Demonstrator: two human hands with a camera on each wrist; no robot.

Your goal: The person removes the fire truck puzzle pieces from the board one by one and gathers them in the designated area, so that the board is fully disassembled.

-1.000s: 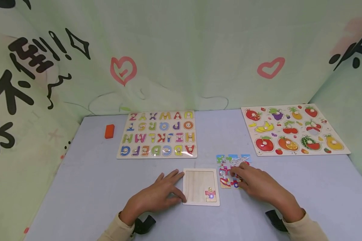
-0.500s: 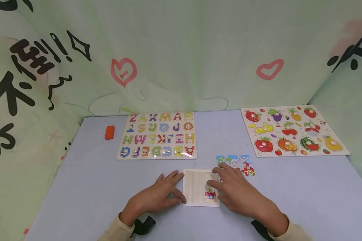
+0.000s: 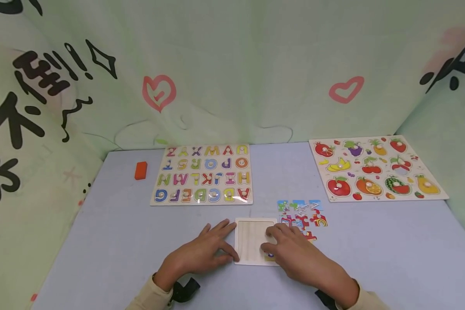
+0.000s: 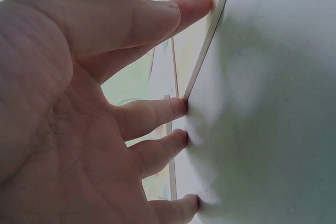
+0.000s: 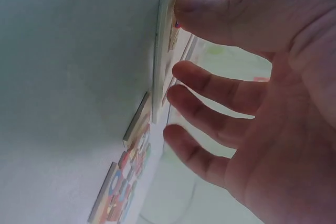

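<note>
My left hand [image 3: 203, 249] lies at the left side of a small wooden puzzle tray [image 3: 249, 241], thumb and a fingertip touching its frame. My right hand [image 3: 302, 254] is over the tray's right side, thumb and fingers spread apart. A yellowish puzzle piece [image 3: 269, 258] in the tray's lower right corner is mostly hidden beneath that hand. In the right wrist view my thumb [image 5: 220, 17] presses down inside the tray [image 5: 163, 51], and I see nothing pinched. Several colourful puzzle pieces [image 3: 302, 221] lie right of the tray, partly covered by the right hand.
Behind the tray lies an alphabet board [image 3: 201, 174], with an orange block [image 3: 141, 170] to its left. A fruit board [image 3: 376, 170] is at the back right. A printed curtain [image 3: 232, 73] stands behind the table.
My right hand has moved left from the loose pieces onto the tray, then slightly nearer its lower right corner. The left hand stays in place.
</note>
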